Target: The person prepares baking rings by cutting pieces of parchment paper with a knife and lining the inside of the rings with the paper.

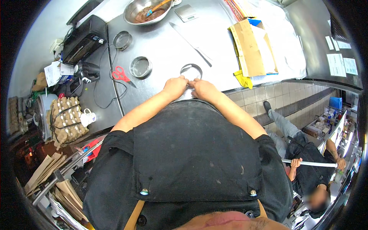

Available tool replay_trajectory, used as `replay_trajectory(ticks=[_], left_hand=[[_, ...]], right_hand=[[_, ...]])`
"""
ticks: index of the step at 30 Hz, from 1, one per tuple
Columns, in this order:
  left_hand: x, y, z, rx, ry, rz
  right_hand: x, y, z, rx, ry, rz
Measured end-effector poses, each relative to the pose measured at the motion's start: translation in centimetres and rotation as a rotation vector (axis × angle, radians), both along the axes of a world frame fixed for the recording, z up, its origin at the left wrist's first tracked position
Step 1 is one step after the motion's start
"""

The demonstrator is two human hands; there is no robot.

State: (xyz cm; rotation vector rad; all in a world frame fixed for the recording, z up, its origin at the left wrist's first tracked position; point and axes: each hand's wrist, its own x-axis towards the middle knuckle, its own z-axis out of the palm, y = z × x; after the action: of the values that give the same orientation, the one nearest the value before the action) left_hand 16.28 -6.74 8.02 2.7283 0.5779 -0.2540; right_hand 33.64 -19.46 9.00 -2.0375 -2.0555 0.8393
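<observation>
My left hand (176, 87) and my right hand (204, 90) meet at the near side of a round metal ring (199, 68) at the steel worktable's front edge. The fingertips of both pinch at its near rim, and they hide that part. Two more round metal moulds stand left of it: a near one (141, 67) and a farther one (122, 40). Red-handled scissors (120, 75) lie beside the near mould. Beyond the ring, a long knife (191, 44) lies diagonally, its handle towards me.
At the back stand a steel bowl (129, 13) of brown mixture with a spatula (158, 7), and a scale (186, 13). A torn cardboard box (250, 49) lies right. Left are a black appliance (83, 38), egg trays (66, 115) and a mug (88, 118). A person (307, 155) holds a pole at right.
</observation>
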Motion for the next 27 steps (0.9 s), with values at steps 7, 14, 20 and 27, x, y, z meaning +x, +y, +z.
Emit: replay_trajectory(ticks=[7,14,20,27], left_hand=[[-1.1,1.2,3.4,-0.06,-0.162,0.017],[-1.4,3.3,0.7,0.002,-0.29,-0.137],[1.0,1.5,1.4,-0.039,-0.233,-0.248],[2.6,0.1,0.9,-0.083,-0.126,-0.211]], right_hand=[[1.5,-1.1,0.0,-0.058,-0.202,-0.1],[-0.4,-1.9,-1.0,0.133,-0.127,-0.153],[1.5,-2.7,-0.5,0.036,-0.196,-0.117],[2.0,-2.7,-1.2,0.041,-0.005,-0.215]])
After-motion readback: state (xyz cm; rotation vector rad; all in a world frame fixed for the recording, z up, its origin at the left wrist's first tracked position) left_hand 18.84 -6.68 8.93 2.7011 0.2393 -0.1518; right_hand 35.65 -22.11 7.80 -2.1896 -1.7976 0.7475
